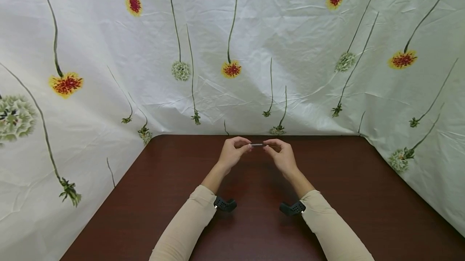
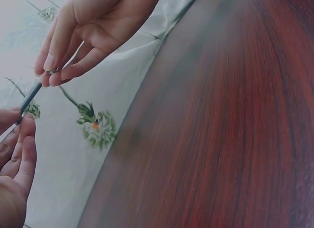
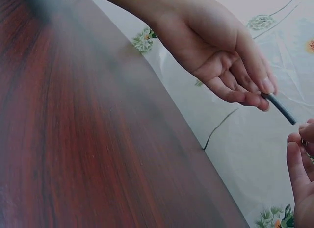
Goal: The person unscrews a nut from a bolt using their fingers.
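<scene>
My left hand (image 1: 229, 155) pinches a thin grey bolt (image 3: 279, 109) near one end, between thumb and fingertips. Its ribbed shaft (image 2: 30, 97) points across toward my right hand (image 1: 285, 157); the end inside the left fingers is hidden. Between the right thumb and fingertips sits a small shiny metal nut (image 2: 53, 71), mostly covered by the fingers. In the left wrist view the bolt's free tip is close to the right fingertips. Both hands are level with each other, above the far part of the dark red-brown table (image 1: 254, 228).
Behind the table hangs a white cloth (image 1: 305, 30) printed with flowers, which also runs along both sides. Dark bands with camera mounts are on the left wrist (image 1: 225, 204) and the right wrist (image 1: 292, 208). The table's far edge lies just beyond the hands.
</scene>
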`<state>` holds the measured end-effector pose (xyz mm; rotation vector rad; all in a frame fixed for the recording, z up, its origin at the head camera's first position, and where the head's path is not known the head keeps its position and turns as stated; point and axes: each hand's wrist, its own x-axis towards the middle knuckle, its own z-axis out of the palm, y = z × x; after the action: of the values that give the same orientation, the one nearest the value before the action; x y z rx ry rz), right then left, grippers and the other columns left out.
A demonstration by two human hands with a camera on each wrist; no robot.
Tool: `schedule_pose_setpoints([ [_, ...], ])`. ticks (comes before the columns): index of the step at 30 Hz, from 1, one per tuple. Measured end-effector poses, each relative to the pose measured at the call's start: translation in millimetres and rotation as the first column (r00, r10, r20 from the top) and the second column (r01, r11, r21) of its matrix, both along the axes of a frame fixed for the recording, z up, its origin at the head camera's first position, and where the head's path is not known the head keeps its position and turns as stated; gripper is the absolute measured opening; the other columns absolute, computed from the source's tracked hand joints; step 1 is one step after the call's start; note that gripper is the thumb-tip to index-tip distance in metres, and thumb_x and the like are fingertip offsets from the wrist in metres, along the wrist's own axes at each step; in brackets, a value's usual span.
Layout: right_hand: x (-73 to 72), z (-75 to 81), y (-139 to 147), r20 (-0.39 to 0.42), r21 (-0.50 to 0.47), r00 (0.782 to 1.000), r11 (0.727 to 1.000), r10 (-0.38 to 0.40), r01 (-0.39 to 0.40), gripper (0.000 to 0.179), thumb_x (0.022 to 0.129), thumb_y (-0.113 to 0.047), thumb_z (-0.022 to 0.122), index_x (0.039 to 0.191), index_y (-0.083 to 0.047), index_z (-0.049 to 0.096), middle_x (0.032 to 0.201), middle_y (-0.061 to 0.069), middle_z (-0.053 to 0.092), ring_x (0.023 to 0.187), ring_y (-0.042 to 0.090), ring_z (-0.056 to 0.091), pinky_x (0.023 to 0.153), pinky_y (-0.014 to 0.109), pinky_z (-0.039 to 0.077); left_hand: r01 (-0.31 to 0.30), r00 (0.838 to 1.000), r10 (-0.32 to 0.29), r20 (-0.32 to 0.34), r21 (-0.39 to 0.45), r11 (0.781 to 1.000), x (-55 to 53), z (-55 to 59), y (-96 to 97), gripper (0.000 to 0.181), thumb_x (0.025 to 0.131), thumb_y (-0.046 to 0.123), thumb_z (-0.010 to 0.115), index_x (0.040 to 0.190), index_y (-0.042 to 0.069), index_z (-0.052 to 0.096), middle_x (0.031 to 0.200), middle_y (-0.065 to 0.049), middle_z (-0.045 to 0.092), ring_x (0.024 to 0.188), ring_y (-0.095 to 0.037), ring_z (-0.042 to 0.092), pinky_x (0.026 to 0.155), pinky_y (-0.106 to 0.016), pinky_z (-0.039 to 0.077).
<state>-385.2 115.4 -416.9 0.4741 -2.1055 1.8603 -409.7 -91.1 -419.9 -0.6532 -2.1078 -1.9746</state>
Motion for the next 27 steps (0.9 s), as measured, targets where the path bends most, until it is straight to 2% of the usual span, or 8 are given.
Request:
schedule_pose_setpoints([
  [3,-0.6,-1.8,3.3,0.006,0.035,1.000,0.999,-0.009,0.009,0.021,0.096,0.002,0.072,0.116,0.009,0.071,0.118,0.022,0.068,0.106,0.039,0.070,0.083,0.032,0.057,0.001,1.000,0.000,0.029,-0.024,1.000,-0.2,-0.6,-2.7,0.016,0.096,-0.003,0.070,0.109,-0.013,0.070,0.094,-0.017,0.076,0.094,-0.042,0.071,0.090,-0.058,0.054],
  [7,-1.9,-5.3,9.5,0.006,0.136,0.999,0.990,-0.037,0.036,0.022,0.096,0.000,0.072,0.117,0.007,0.072,0.119,0.020,0.069,0.106,0.035,0.071,0.081,0.035,0.056,-0.004,0.998,0.012,0.069,-0.118,0.993,-1.3,-3.2,-6.8,0.018,0.095,-0.002,0.072,0.110,-0.012,0.071,0.093,-0.014,0.076,0.095,-0.042,0.071,0.088,-0.059,0.054],
  [9,-2.9,-7.6,13.3,-0.007,0.214,0.998,0.975,-0.062,0.062,0.021,0.096,-0.001,0.073,0.116,0.005,0.072,0.118,0.018,0.071,0.106,0.034,0.071,0.080,0.038,0.056,0.002,0.996,0.014,0.087,-0.176,0.984,-1.6,-4.9,-8.7,0.014,0.095,-0.002,0.073,0.107,-0.008,0.073,0.092,-0.013,0.076,0.095,-0.043,0.071,0.086,-0.057,0.055],
  [12,-5.2,-12.1,19.1,-0.025,0.308,0.996,0.947,-0.090,0.093,0.020,0.096,-0.003,0.074,0.115,0.003,0.074,0.116,0.015,0.072,0.106,0.034,0.071,0.079,0.042,0.057,0.026,0.995,0.002,0.099,-0.277,0.960,-1.4,-7.8,-10.8,0.010,0.094,0.000,0.074,0.103,-0.004,0.075,0.091,-0.011,0.077,0.092,-0.038,0.073,0.083,-0.048,0.057],
  [16,-7.4,-18.0,25.8,-0.024,0.376,0.993,0.919,-0.116,0.116,0.019,0.096,-0.005,0.074,0.114,0.001,0.075,0.112,0.013,0.073,0.104,0.034,0.070,0.080,0.047,0.056,0.045,0.996,-0.009,0.090,-0.397,0.917,-0.3,-10.6,-11.8,0.005,0.094,0.002,0.076,0.099,0.001,0.076,0.088,-0.005,0.077,0.085,-0.024,0.073,0.076,-0.036,0.055],
  [20,-7.0,-22.4,30.8,-0.012,0.453,0.991,0.883,-0.136,0.126,0.018,0.096,-0.009,0.076,0.113,-0.003,0.076,0.115,0.013,0.073,0.103,0.033,0.067,0.081,0.050,0.053,0.032,0.996,0.006,0.086,-0.443,0.896,0.7,-12.3,-13.3,0.004,0.093,0.002,0.077,0.097,0.002,0.076,0.087,-0.004,0.076,0.082,-0.018,0.070,0.074,-0.034,0.053],
  [24,-6.2,-27.2,34.6,0.020,0.529,0.989,0.841,-0.146,0.113,0.015,0.096,-0.012,0.077,0.110,-0.007,0.078,0.117,0.013,0.072,0.103,0.031,0.065,0.083,0.049,0.053,0.020,0.997,0.017,0.070,-0.493,0.870,-1.8,-19.4,-16.4,0.004,0.092,0.003,0.078,0.096,0.003,0.076,0.084,-0.002,0.076,0.079,-0.017,0.070,0.073,-0.034,0.054],
  [27,-6.7,-31.2,36.7,0.028,0.584,0.988,0.805,-0.150,0.106,0.013,0.095,-0.011,0.077,0.107,-0.008,0.079,0.110,0.010,0.073,0.097,0.029,0.067,0.081,0.048,0.055,0.020,0.998,0.016,0.063,-0.529,0.848,-4.3,-25.4,-18.2,0.004,0.092,0.003,0.078,0.095,0.002,0.076,0.082,0.000,0.075,0.076,-0.015,0.069,0.071,-0.032,0.055],
])
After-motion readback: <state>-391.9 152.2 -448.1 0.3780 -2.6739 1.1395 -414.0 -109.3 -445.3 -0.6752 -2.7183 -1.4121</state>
